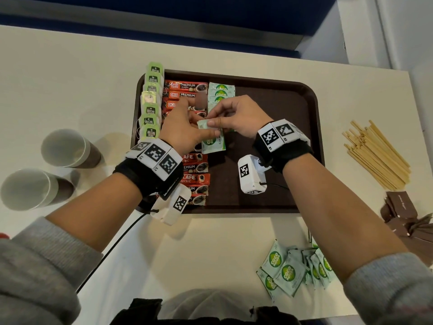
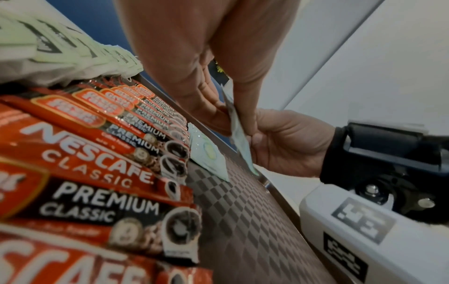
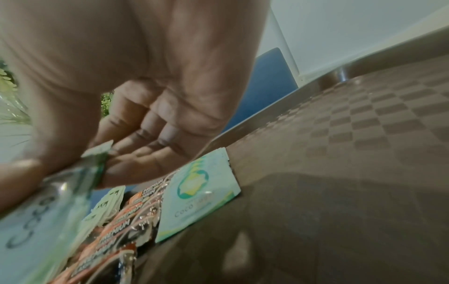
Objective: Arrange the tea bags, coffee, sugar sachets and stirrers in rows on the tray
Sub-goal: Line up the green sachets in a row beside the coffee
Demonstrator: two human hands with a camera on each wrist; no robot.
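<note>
A dark brown tray [image 1: 281, 99] holds a row of green tea bags [image 1: 151, 106] along its left rim, a column of red coffee sticks [image 1: 187, 90] beside them, and overlapping pale green sugar sachets [image 1: 221, 91] started to their right. Both hands meet above the tray's middle. My left hand [image 1: 187, 127] and my right hand [image 1: 236, 116] pinch a small bunch of green sugar sachets [image 1: 212, 139] between them. In the left wrist view the held sachets [image 2: 239, 134] hang edge-on between the fingers. Laid sachets [image 3: 199, 192] show below my right palm.
Loose sugar sachets [image 1: 293, 268] lie on the cream table at the front right. Wooden stirrers [image 1: 377, 156] are piled right of the tray, with brown sachets [image 1: 403, 214] below them. Two paper cups [image 1: 68, 148] stand on the left. The tray's right half is bare.
</note>
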